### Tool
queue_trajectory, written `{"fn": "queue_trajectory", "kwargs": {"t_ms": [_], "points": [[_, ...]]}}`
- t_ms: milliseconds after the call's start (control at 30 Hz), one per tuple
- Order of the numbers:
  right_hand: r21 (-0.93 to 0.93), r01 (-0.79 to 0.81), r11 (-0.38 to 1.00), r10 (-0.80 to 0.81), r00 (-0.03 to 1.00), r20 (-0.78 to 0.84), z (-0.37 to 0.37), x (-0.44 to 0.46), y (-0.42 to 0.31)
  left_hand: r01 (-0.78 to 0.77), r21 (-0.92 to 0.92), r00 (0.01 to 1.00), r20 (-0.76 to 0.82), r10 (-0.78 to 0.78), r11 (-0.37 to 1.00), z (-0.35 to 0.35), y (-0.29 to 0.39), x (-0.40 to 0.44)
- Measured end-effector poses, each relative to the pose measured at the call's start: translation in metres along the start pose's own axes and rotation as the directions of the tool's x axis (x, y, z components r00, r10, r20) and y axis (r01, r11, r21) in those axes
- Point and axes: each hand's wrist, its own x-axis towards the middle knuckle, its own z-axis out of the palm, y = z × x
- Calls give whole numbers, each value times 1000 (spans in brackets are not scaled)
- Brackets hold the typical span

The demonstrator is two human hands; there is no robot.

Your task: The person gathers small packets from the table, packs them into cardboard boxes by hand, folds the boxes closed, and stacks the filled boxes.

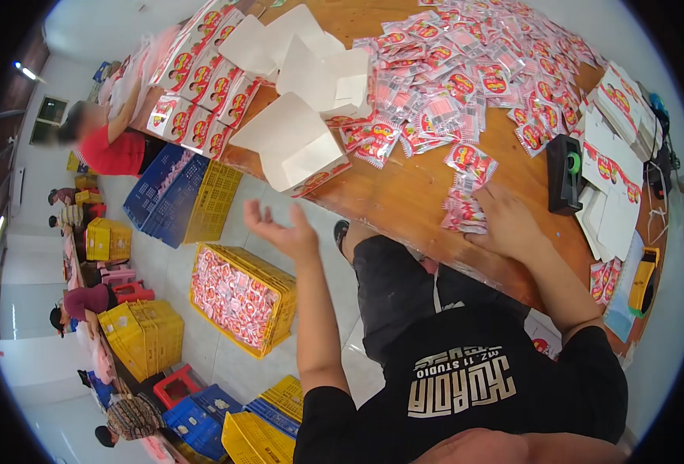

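My left hand (282, 230) is raised off the table's front edge, palm up, fingers apart and nothing in it. Just above it, an open white box (299, 147) sits at the table edge with its lid up. My right hand (506, 223) rests on the table, its fingers and thumb around a short row of small red-and-pink candy packets (463, 210). The fingertips are partly hidden against the packets. Beyond that hand spreads a large heap of the same packets (466, 81). Further open boxes (330, 77) stand left of the heap.
Closed printed boxes (195, 97) are stacked at the table's left. A black tape dispenser (564, 174), flat cartons (609, 185) and a yellow tool (644, 282) lie at right. On the floor is a yellow crate (284, 309) of packets beside blue crates (160, 189). Co-workers (114, 147) are at left.
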Motion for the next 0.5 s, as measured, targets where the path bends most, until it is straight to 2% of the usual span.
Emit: {"fn": "queue_trajectory", "kwargs": {"t_ms": [133,233,300,400,433,467,500], "points": [[43,-85,995,80,989,121,-9,3,-5,50,46,998,31,-51,998,-13,-20,10],[49,-78,996,72,990,125,3,-1,-5,34,95,994,99,-44,995,-19,-39,32],[47,-86,995,78,986,146,3,-2,-7,160,6,939,306,-154,987,-16,-48,54],[38,-98,994,90,981,171,-2,-3,-7,231,-159,861,494,-126,960,-3,-55,60],[30,-116,993,109,977,184,-7,-3,-8,219,-88,839,526,-142,972,0,-45,59],[30,-122,992,115,977,181,-13,-5,-9,218,-91,837,530,-138,972,3,-35,56],[62,-157,986,142,969,204,-23,-8,-11,108,-7,840,536,-87,994,5,-24,51]]}}
